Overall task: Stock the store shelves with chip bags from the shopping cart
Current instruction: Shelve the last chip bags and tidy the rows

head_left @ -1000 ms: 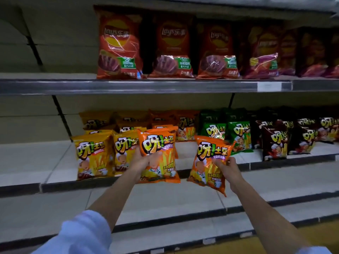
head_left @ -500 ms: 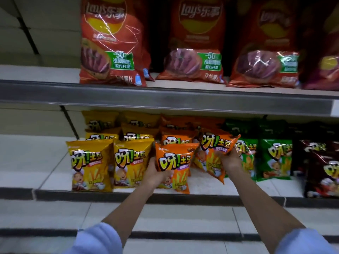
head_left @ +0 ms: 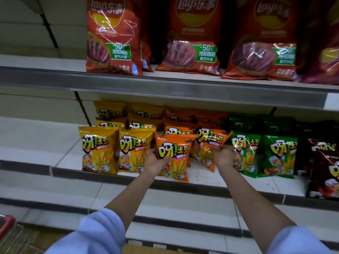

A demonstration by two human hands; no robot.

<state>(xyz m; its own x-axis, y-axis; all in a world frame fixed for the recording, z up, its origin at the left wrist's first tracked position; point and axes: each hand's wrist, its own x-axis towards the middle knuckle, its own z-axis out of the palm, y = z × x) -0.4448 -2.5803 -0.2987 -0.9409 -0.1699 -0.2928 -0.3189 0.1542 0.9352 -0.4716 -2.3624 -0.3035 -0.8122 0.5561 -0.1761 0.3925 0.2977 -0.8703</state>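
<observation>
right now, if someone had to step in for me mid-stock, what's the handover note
Left hand grips an orange bag at the front of the middle shelf, beside the yellow bags.
Right hand holds a second orange bag, tilted, next to the green bags.
Done: rows behind already stocked.
Left: stand both bags, let go, fetch more from the cart.

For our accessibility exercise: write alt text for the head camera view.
Two hands each hold an orange bag at a store shelf: the left hand grips one, the right hand grips another, tilted. Yellow bags stand to the left, green bags to the right, red bags above.
</observation>
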